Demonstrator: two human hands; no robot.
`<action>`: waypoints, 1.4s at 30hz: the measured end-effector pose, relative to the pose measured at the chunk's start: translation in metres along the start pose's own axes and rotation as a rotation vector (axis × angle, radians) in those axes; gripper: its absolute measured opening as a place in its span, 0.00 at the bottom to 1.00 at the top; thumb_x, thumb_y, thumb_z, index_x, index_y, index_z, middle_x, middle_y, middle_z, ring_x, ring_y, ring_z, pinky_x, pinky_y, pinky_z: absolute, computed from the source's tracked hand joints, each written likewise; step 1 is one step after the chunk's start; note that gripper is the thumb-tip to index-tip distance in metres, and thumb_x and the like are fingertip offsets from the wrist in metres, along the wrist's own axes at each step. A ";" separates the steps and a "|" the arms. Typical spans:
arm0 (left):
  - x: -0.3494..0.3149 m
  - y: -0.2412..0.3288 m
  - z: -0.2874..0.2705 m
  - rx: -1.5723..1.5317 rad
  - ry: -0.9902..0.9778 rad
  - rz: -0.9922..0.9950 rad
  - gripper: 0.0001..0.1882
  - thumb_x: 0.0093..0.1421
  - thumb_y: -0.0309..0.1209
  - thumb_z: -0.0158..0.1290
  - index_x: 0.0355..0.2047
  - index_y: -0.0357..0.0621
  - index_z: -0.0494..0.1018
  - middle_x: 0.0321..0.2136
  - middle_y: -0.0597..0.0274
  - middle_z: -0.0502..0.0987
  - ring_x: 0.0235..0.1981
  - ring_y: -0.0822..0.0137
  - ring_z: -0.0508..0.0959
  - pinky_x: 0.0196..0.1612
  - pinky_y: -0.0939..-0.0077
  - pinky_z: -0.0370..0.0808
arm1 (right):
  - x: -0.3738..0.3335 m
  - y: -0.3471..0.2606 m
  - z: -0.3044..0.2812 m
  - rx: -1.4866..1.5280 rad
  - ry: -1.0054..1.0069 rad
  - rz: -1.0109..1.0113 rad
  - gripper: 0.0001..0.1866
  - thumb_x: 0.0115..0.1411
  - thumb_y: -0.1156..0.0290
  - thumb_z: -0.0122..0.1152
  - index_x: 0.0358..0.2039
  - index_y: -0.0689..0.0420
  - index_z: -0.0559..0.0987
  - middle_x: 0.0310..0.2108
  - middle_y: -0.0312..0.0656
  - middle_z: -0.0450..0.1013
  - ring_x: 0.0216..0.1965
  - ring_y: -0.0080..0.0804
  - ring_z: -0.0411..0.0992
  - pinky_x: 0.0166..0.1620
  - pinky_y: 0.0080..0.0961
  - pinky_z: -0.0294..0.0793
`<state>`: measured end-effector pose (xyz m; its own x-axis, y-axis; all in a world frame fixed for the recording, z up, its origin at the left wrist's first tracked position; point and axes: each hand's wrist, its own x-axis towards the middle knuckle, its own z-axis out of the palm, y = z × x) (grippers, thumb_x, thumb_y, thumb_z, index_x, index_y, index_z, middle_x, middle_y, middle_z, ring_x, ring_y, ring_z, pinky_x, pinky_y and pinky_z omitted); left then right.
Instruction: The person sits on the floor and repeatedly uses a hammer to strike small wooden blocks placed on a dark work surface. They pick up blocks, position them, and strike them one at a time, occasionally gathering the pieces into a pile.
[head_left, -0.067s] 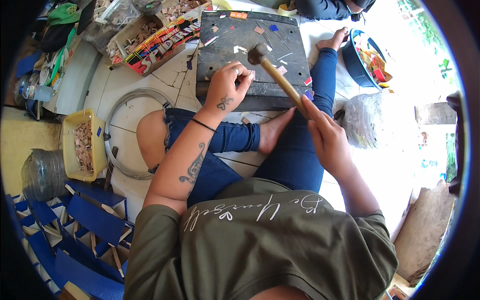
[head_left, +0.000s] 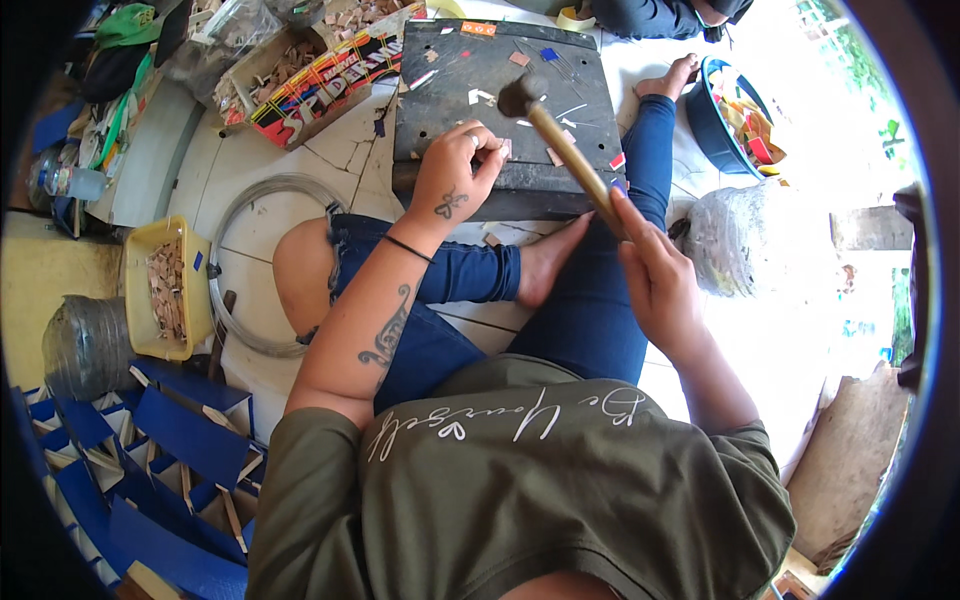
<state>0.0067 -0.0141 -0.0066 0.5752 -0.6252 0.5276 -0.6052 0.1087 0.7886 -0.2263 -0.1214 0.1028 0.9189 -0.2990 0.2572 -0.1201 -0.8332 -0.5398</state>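
My right hand (head_left: 655,275) is wrapped round the wooden handle of a hammer (head_left: 572,158). Its metal head is raised above a low dark block (head_left: 430,115) in front of me. Resting at the block's near edge, my left hand (head_left: 460,165) is closed in a pinch. A small pinkish-brown piece (head_left: 506,149) shows at its fingertips. Thin wire pieces (head_left: 566,70), paper scraps and small chips lie scattered across the block's top, with a blue chip (head_left: 548,55) toward the far side.
Left of the block, a printed cardboard box (head_left: 310,95) holds many small brown pieces. A yellow basket (head_left: 200,300) with similar pieces stands by a wire coil (head_left: 225,240). Blue box-like items (head_left: 190,435) fill the lower left. A dark basin (head_left: 700,115) of scraps stands right; another person's legs (head_left: 640,18) appear beyond.
The hammer head has risen slightly, away from me, with a small shift of my right hand. My left hand keeps its place at the block's edge.
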 end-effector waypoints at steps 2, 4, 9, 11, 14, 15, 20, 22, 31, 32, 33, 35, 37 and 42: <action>-0.002 -0.001 0.001 -0.012 0.007 -0.009 0.07 0.56 0.22 0.58 0.23 0.36 0.72 0.23 0.55 0.74 0.22 0.59 0.76 0.28 0.69 0.72 | -0.001 0.001 0.001 -0.032 -0.059 0.038 0.30 0.64 0.78 0.51 0.67 0.47 0.64 0.31 0.47 0.70 0.28 0.47 0.74 0.33 0.39 0.73; -0.001 -0.004 0.002 -0.054 0.000 -0.038 0.07 0.56 0.22 0.58 0.23 0.36 0.72 0.23 0.55 0.75 0.22 0.59 0.76 0.28 0.69 0.72 | -0.001 0.002 0.002 -0.035 -0.083 0.060 0.29 0.64 0.78 0.50 0.66 0.48 0.64 0.33 0.48 0.72 0.30 0.48 0.75 0.35 0.38 0.74; -0.002 0.001 -0.002 0.067 -0.044 -0.038 0.06 0.57 0.21 0.57 0.24 0.36 0.72 0.25 0.57 0.75 0.25 0.65 0.78 0.30 0.73 0.73 | -0.001 0.007 0.000 0.141 0.011 0.102 0.26 0.66 0.78 0.49 0.65 0.52 0.66 0.42 0.52 0.75 0.40 0.46 0.77 0.44 0.33 0.74; 0.000 0.006 -0.006 0.175 -0.011 0.028 0.06 0.56 0.22 0.58 0.24 0.37 0.73 0.24 0.58 0.75 0.24 0.63 0.78 0.31 0.71 0.73 | -0.002 0.009 -0.002 0.205 0.021 0.190 0.25 0.66 0.77 0.48 0.65 0.54 0.66 0.45 0.54 0.75 0.43 0.44 0.77 0.46 0.31 0.73; -0.001 0.014 -0.016 0.454 0.053 0.200 0.06 0.53 0.24 0.60 0.24 0.40 0.73 0.23 0.60 0.73 0.26 0.60 0.76 0.35 0.67 0.72 | -0.004 0.015 -0.002 0.253 0.040 0.261 0.25 0.67 0.77 0.48 0.65 0.55 0.66 0.44 0.52 0.76 0.41 0.37 0.76 0.47 0.29 0.72; -0.002 0.016 -0.020 0.572 0.054 0.262 0.06 0.52 0.25 0.61 0.24 0.41 0.73 0.23 0.61 0.73 0.27 0.59 0.75 0.36 0.66 0.71 | -0.006 0.017 0.000 0.269 0.049 0.266 0.25 0.67 0.77 0.48 0.65 0.55 0.66 0.43 0.51 0.76 0.40 0.35 0.76 0.46 0.28 0.72; -0.012 0.020 -0.017 0.755 -0.146 0.231 0.07 0.52 0.32 0.60 0.26 0.43 0.74 0.28 0.62 0.70 0.35 0.60 0.73 0.42 0.64 0.68 | -0.013 0.028 0.013 0.369 0.018 0.353 0.25 0.67 0.76 0.49 0.65 0.55 0.66 0.40 0.44 0.75 0.35 0.26 0.71 0.44 0.22 0.71; -0.014 0.019 -0.020 0.654 -0.093 0.215 0.10 0.53 0.34 0.60 0.32 0.41 0.77 0.32 0.62 0.73 0.37 0.60 0.73 0.44 0.63 0.68 | -0.016 0.031 0.017 0.375 0.011 0.373 0.25 0.67 0.76 0.49 0.65 0.55 0.66 0.39 0.43 0.75 0.34 0.25 0.70 0.43 0.21 0.70; -0.019 0.025 -0.037 0.507 -0.185 -0.042 0.05 0.55 0.32 0.61 0.29 0.45 0.80 0.30 0.65 0.79 0.36 0.62 0.75 0.46 0.65 0.68 | -0.023 0.037 0.031 0.372 -0.126 0.420 0.25 0.67 0.77 0.50 0.65 0.53 0.66 0.42 0.50 0.76 0.33 0.31 0.73 0.42 0.24 0.72; -0.020 0.025 -0.037 0.472 -0.186 -0.057 0.05 0.55 0.32 0.61 0.28 0.45 0.80 0.28 0.65 0.79 0.34 0.63 0.75 0.45 0.66 0.69 | -0.024 0.036 0.032 0.366 -0.155 0.444 0.25 0.66 0.77 0.50 0.65 0.53 0.66 0.43 0.51 0.76 0.33 0.33 0.73 0.42 0.24 0.72; -0.019 0.024 -0.035 0.439 -0.184 -0.099 0.05 0.54 0.32 0.62 0.27 0.46 0.79 0.27 0.66 0.79 0.33 0.63 0.76 0.43 0.66 0.69 | -0.023 0.035 0.036 0.342 -0.116 0.352 0.25 0.67 0.77 0.49 0.65 0.52 0.66 0.43 0.51 0.75 0.34 0.35 0.75 0.42 0.26 0.73; -0.017 0.021 -0.032 0.372 -0.146 -0.139 0.05 0.51 0.31 0.63 0.24 0.48 0.78 0.23 0.67 0.79 0.30 0.62 0.76 0.40 0.65 0.68 | -0.021 0.032 0.041 0.251 -0.036 0.156 0.26 0.67 0.77 0.48 0.66 0.52 0.65 0.40 0.48 0.75 0.32 0.34 0.75 0.40 0.26 0.73; -0.015 0.019 -0.033 0.346 -0.142 -0.158 0.05 0.51 0.31 0.64 0.24 0.47 0.78 0.23 0.66 0.80 0.29 0.63 0.76 0.37 0.65 0.68 | -0.023 0.028 0.040 0.217 -0.120 0.196 0.26 0.67 0.77 0.49 0.65 0.52 0.65 0.47 0.54 0.75 0.39 0.43 0.76 0.45 0.29 0.73; -0.011 0.019 -0.034 0.331 -0.191 -0.244 0.06 0.51 0.31 0.64 0.26 0.42 0.80 0.23 0.62 0.80 0.26 0.66 0.77 0.34 0.70 0.72 | -0.024 0.025 0.042 0.079 -0.175 0.258 0.27 0.65 0.79 0.49 0.65 0.52 0.66 0.45 0.54 0.75 0.40 0.48 0.77 0.44 0.32 0.74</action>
<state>0.0078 0.0217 0.0130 0.6299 -0.7366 0.2463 -0.6256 -0.2934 0.7228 -0.2358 -0.1155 0.0497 0.9134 -0.4057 -0.0339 -0.3342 -0.6997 -0.6314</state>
